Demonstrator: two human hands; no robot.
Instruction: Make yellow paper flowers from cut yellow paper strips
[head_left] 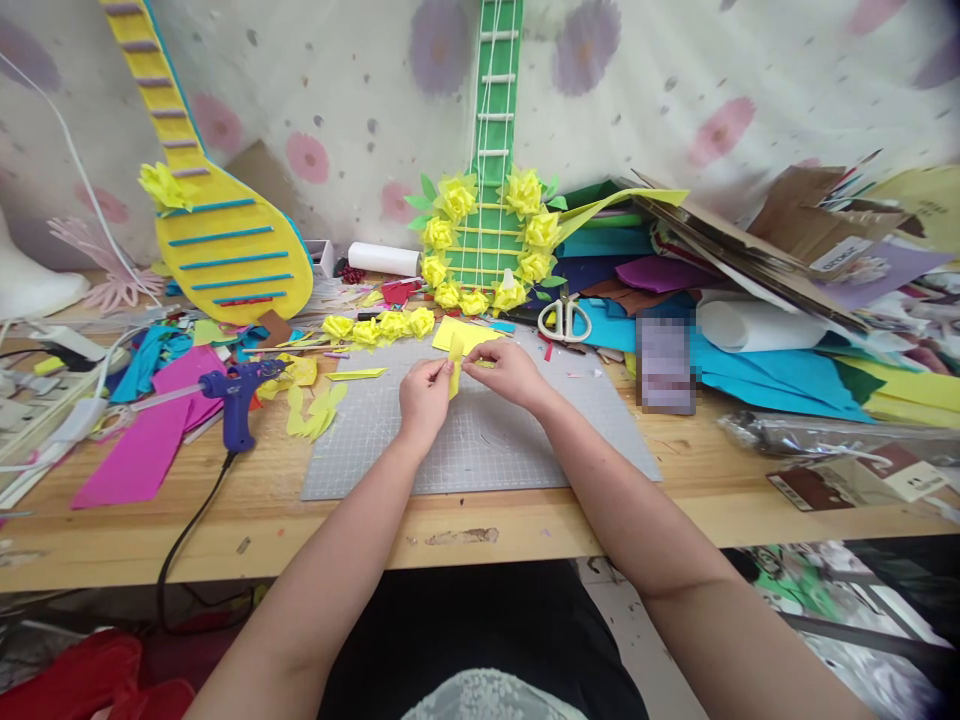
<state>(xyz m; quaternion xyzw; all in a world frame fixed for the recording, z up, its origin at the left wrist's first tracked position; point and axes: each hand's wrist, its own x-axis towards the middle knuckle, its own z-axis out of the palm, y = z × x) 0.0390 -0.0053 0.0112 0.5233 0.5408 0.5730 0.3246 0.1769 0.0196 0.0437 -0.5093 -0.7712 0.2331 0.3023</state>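
Observation:
Over the grey cutting mat (480,455), my left hand (424,398) pinches a small folded piece of yellow paper (455,366). My right hand (507,372) has its thumb and fingertips closed at the right edge of that same piece. Just behind my hands lies a flat yellow sheet (474,337). Finished yellow paper flowers (394,325) sit in a row beyond the mat's back left edge. Cut yellow petals (315,412) lie at the mat's left, with a thin yellow strip (358,375) near them.
A blue glue gun (238,395) with a black cord stands at the left, beside magenta paper (142,450). White-handled scissors (564,320) lie behind my right hand. A flowered green paper instrument (491,230) and a yellow one (232,250) lean at the back. Paper and cardboard (757,260) pile up right.

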